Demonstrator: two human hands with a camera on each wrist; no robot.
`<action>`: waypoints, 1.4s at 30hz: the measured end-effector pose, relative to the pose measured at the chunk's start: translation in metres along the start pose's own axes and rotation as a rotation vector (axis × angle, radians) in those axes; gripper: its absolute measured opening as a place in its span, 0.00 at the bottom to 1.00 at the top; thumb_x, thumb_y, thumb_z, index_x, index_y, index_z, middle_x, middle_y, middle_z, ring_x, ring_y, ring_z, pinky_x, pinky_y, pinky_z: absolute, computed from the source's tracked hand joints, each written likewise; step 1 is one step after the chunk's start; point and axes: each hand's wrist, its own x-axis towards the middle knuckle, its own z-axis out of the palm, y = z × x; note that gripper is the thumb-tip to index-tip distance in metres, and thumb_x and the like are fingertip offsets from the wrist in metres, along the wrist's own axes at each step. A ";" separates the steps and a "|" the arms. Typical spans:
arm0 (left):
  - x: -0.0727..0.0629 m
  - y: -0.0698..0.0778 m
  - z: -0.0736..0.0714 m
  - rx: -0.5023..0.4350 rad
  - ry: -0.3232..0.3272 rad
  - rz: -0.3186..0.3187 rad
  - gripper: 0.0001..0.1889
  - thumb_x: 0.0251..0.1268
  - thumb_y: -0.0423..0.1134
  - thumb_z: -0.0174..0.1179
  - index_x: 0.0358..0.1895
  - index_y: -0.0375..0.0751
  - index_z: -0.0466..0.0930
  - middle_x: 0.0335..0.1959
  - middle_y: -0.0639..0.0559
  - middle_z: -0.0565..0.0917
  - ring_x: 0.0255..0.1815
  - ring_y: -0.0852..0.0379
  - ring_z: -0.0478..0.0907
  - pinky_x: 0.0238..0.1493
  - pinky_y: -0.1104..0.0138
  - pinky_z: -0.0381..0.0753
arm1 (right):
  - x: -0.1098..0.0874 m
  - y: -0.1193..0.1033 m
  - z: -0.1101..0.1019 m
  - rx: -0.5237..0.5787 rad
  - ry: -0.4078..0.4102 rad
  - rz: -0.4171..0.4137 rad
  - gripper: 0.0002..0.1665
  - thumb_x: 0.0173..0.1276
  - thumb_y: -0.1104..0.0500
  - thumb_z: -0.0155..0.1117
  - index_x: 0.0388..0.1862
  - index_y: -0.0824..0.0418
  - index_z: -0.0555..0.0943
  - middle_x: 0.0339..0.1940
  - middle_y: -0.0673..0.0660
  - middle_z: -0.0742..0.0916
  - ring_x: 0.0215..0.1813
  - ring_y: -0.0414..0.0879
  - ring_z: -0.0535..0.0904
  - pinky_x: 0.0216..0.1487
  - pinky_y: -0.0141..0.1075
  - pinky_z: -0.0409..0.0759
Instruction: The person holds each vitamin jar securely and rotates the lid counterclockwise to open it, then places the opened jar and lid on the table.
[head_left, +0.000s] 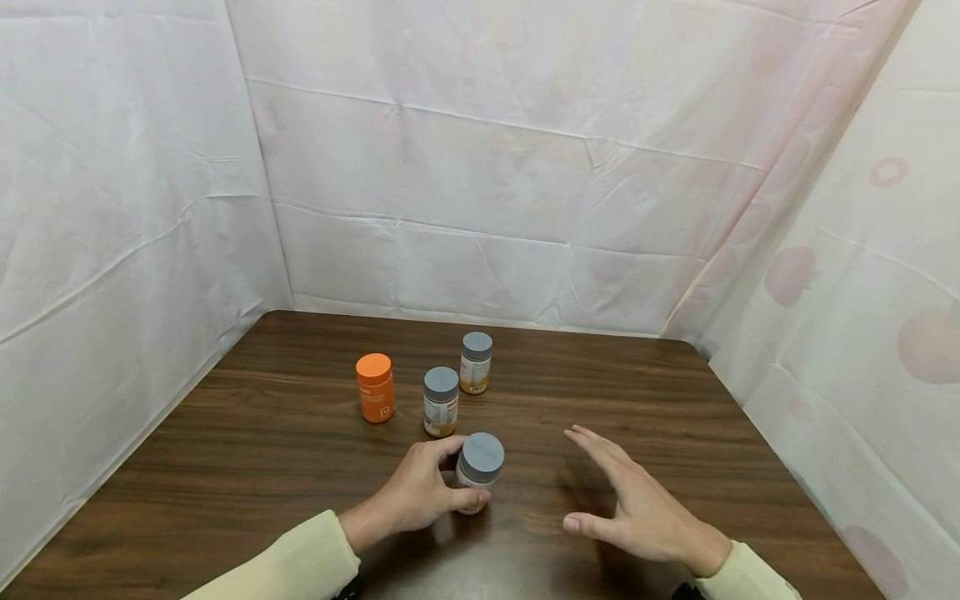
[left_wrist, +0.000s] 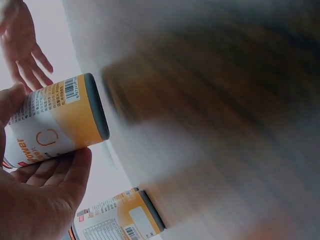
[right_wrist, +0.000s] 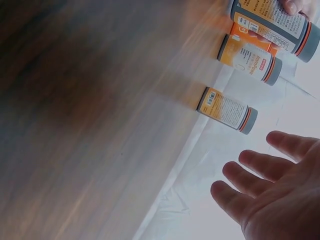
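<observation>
Head view, left hand: the left hand (head_left: 416, 496) grips the grey-lidded bottle (head_left: 482, 458), thumb on the near side and fingers on the far side; the bottle stands about upright.
Head view, right hand: the right hand (head_left: 637, 508) is empty, palm facing the left hand, thumb and fingers spread – apart from every bottle.
Head view, middle bottle: the middle bottle (head_left: 441, 404), also grey-lidded, stands just beyond the left hand's fingers.
Head view, far bottle: the far bottle (head_left: 476, 364) stands farther from both hands, behind the held one.
Head view, orange bottle: the orange bottle (head_left: 376, 389) stands beyond the left hand and to its left.
Head view, table: the dark wood table (head_left: 570, 383) lies beneath both hands; pale cloth (head_left: 480, 200) hangs beyond them.
Left wrist view, label: the gripped bottle shows orange and white, with a barcode near its base; whether that base touches the table I cannot tell.
Left wrist view, open palm: the right hand appears past the bottle, holding nothing.
Right wrist view, row: beyond the right hand's spread fingers stand the far and middle bottles – the orange one is partly hidden behind the held bottle.
</observation>
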 end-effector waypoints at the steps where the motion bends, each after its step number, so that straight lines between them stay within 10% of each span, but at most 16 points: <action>1: 0.000 0.000 0.000 0.001 0.000 0.004 0.27 0.55 0.44 0.79 0.59 0.47 0.82 0.49 0.59 0.86 0.52 0.59 0.83 0.53 0.65 0.82 | 0.000 -0.001 0.000 0.007 0.002 0.000 0.59 0.59 0.38 0.78 0.83 0.40 0.55 0.81 0.47 0.64 0.77 0.50 0.65 0.61 0.60 0.75; 26: -0.006 0.011 0.006 0.033 -0.032 0.051 0.25 0.54 0.45 0.80 0.56 0.53 0.84 0.47 0.65 0.86 0.47 0.63 0.83 0.51 0.65 0.82 | 0.008 -0.016 0.011 0.135 0.047 -0.074 0.56 0.57 0.47 0.82 0.80 0.47 0.62 0.76 0.47 0.73 0.74 0.49 0.71 0.69 0.43 0.72; 42: -0.009 0.017 0.013 0.072 -0.044 0.078 0.27 0.52 0.44 0.80 0.58 0.49 0.84 0.49 0.61 0.85 0.45 0.64 0.82 0.48 0.67 0.81 | 0.011 -0.023 0.018 0.210 0.053 -0.100 0.53 0.58 0.49 0.81 0.79 0.48 0.65 0.72 0.48 0.76 0.69 0.51 0.76 0.63 0.49 0.78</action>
